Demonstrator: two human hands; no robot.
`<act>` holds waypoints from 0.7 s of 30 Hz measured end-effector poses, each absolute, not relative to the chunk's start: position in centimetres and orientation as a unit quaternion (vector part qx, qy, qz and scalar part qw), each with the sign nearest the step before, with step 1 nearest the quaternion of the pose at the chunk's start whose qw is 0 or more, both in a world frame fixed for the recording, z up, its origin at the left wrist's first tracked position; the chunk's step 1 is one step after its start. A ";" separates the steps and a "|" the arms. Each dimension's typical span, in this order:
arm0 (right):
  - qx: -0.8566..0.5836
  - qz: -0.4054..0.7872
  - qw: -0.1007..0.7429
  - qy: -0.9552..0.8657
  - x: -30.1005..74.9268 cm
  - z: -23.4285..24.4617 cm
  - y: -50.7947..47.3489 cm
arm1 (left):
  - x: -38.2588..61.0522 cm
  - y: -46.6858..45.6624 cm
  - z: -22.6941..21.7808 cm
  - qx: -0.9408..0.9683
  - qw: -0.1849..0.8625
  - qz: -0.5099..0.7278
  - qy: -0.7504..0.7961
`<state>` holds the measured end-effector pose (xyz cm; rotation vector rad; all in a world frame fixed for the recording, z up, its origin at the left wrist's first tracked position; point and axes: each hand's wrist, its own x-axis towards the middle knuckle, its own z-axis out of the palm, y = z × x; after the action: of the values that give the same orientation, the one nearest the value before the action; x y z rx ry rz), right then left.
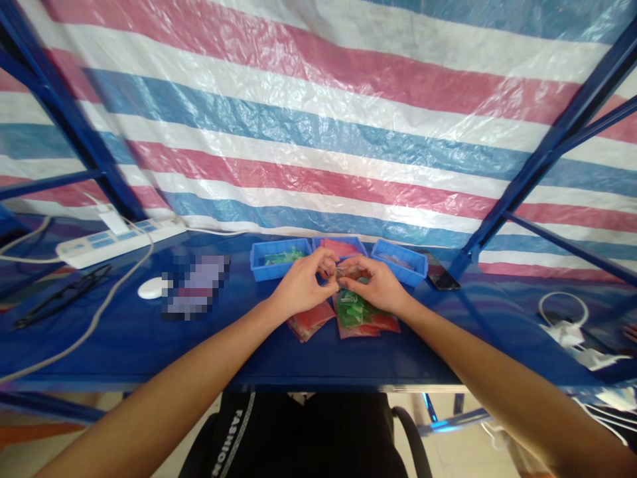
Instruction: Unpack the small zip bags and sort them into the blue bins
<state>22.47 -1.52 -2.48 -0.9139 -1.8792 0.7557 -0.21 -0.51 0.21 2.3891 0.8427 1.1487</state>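
My left hand (302, 282) and my right hand (377, 284) meet over the blue table, fingertips pinched together. Between them is a small item, too small and covered to name. Below my right hand lies a pile of green pieces (354, 311) on red packets (371, 326). More red packets (311, 322) lie under my left hand. Just behind my hands stand three blue bins: the left bin (257, 265) holds green pieces, the middle bin (359, 243) something red, and the right bin (415, 271) small pale pieces.
On the left are a white power strip (122, 243) with cables, black glasses (60, 299), a white oval case (152, 288) and a blurred-out flat object (196, 287). A dark phone (444, 277) lies beside the right bin. White cables (565, 325) and another person's hand (631, 330) are far right.
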 end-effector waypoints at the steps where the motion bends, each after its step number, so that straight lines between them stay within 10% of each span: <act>1: -0.368 0.301 0.443 -0.760 22.5 -2.4 -1.6 | -0.2 -0.6 0.2 0.842 0.184 0.410 0.299; 21: -0.360 0.356 0.502 -0.702 22.6 -3.2 -0.7 | -0.1 -0.2 -0.2 0.835 0.212 0.420 0.285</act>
<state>22.58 -0.74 -3.20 -0.8688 -1.6958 0.8592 -0.05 -0.23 -0.15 2.3191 0.7923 1.1678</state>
